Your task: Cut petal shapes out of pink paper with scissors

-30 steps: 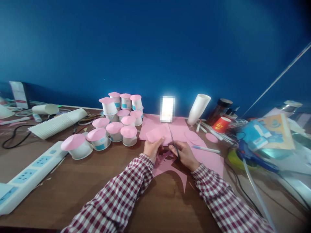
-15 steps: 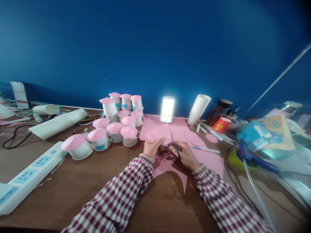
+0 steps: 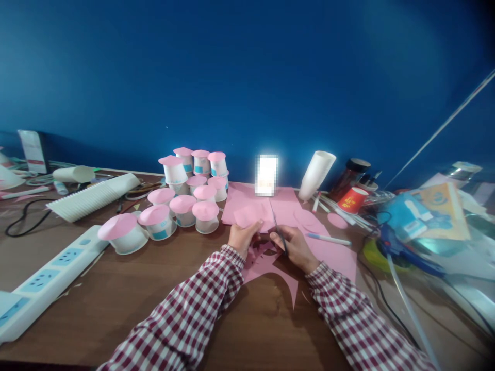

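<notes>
My left hand pinches the near edge of a pink paper piece, thumb on top. Closed around the handles of a pair of scissors is my right hand; the blades point away from me, beside the right side of the paper. Fingers cover most of the handles. More pink sheets lie flat behind the hands, so the held paper's outline is hard to make out. Below my hands lies a cut pink scrap with curved edges and pointed ends.
Left stand several white paper cups with pink cone tops, some stacked, near a power strip. Right are a marker, a leaning cup stack, a red cup and a blue glue gun. A blurred-out bright upright rectangle stands at the wall.
The scissor blades look slightly closer together and the paper in my left hand has shifted a little. Both hands stay almost in place.
</notes>
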`<state>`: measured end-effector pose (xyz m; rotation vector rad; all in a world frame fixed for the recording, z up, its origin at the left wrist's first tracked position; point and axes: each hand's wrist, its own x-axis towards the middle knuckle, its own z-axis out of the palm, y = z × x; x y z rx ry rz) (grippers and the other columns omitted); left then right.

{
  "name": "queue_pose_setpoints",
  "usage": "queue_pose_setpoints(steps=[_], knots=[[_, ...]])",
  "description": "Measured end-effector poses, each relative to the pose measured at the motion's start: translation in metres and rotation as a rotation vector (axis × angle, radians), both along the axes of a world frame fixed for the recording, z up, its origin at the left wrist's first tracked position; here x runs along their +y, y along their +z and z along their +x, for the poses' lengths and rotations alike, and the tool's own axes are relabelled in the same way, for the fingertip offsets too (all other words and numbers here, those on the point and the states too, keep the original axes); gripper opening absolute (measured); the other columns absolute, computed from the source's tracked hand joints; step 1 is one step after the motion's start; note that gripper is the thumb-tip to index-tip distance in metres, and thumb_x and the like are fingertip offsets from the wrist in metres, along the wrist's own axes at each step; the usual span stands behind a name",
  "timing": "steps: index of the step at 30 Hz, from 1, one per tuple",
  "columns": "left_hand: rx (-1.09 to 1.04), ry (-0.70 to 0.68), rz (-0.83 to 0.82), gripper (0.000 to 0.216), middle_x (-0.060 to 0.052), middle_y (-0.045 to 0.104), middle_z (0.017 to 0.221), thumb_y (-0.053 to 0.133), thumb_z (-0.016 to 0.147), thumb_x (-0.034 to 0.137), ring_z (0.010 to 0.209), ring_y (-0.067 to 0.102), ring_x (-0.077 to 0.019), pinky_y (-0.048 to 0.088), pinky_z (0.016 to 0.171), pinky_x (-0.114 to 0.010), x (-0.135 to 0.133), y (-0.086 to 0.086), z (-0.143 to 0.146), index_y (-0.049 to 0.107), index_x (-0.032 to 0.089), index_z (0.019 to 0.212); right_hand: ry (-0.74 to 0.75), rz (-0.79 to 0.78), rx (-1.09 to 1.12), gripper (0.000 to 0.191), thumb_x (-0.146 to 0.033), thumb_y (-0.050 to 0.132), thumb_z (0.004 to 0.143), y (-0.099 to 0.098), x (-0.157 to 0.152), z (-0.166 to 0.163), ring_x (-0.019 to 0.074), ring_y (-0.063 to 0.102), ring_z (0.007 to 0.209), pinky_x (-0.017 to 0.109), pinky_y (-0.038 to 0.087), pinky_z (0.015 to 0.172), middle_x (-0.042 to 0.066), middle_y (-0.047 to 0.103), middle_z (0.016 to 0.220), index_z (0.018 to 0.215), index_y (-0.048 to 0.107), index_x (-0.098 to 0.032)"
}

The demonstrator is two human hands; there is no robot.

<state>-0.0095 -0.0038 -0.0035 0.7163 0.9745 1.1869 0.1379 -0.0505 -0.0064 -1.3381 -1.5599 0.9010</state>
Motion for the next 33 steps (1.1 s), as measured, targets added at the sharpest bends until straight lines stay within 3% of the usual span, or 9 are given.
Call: queue_pose_setpoints(steps=[17,25,33], knots=[[0.015,-0.005,-0.002,0.037,0.0,0.05,0.039,0.081,0.049,0.034,0.035,0.045,-0.0087,0.036,0.033,-0.021,0.0006,0.0001,-0.0011,0.053,0.011,0.045,-0.001,0.026,-0.037,0.035,-0.045,0.058,0.08,0.0076,-0.0004,-0.002,0.0127,0.054,0.053,0.022,0.043,0.049,0.002,0.063,0.063,0.089,0.067,-0.013],[-0.112,-0.022,-0.032,0.034,-0.008,0.064,0.06,0.081,0.052,0.029,0.049,0.059,-0.0144,0.051,0.044,-0.025,-0.0007,0.0021,0.0013,0.062,0.006,0.07,0.029,0.001,0.018,0.034,-0.046,0.058,0.08,0.0077,-0.0011,-0.003,0.0187,0.063,0.065,0.026,0.05,0.057,0.006,0.069,0.073,0.091,0.068,-0.015],[-0.097,-0.005,-0.044,0.033,-0.01,0.066,0.065,0.082,0.051,0.024,0.051,0.061,-0.0155,0.053,0.045,-0.026,-0.0002,0.0019,0.0008,0.064,0.005,0.07,0.022,-0.051,0.087,0.038,-0.048,0.061,0.076,0.0057,-0.0017,-0.0066,0.0164,0.061,0.059,0.025,0.05,0.052,0.005,0.067,0.07,0.091,0.067,-0.014]])
